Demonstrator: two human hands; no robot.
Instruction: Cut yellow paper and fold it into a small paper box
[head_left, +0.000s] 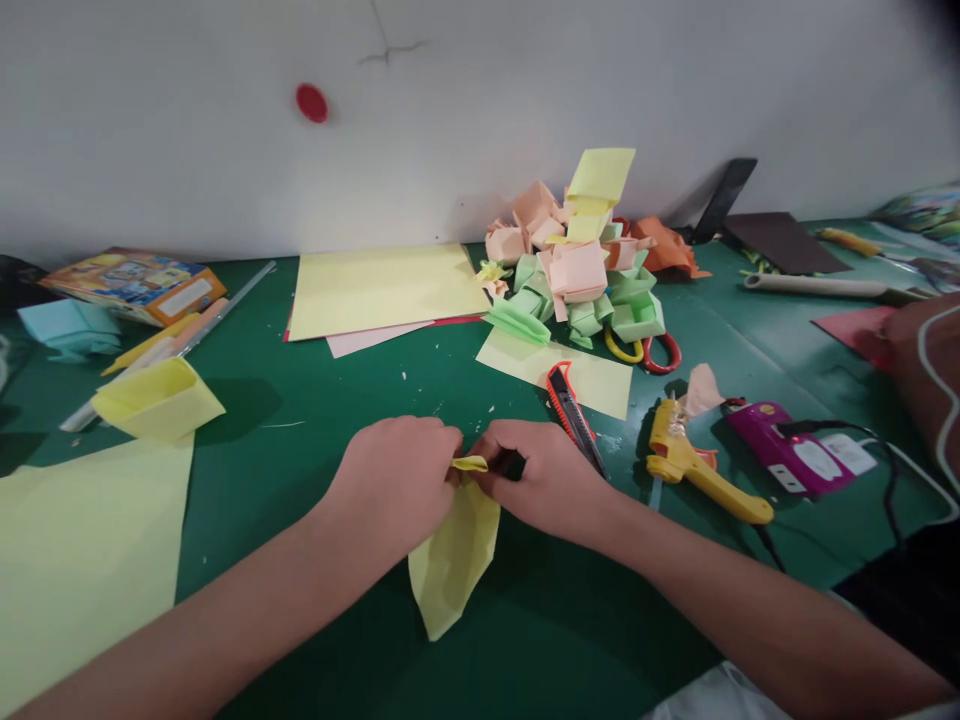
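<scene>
the right hand [544, 475] pinches the top end of a folded yellow paper [454, 565] between thumb and forefinger; the left hand [397, 470] curls in at that same end and seems to grip it too, though its fingertips are hidden. the paper lies between the hands and below them, its long axis running from the fingers back toward the person, its lower tip slightly to the left. neither hand is clearly nearer, and whether that tip touches the green table [300, 590] i cannot tell. just beyond the right hand is a box cutter [576, 415]; to its right, a yellow glue gun [697, 470], then a purple power strip [787, 447]. left of the left hand sit a yellow paper box [161, 400] and a large yellow sheet [90, 560]. farther out are a paper heap [574, 275], stacked sheets [382, 285] and the white wall [187, 110].
</scene>
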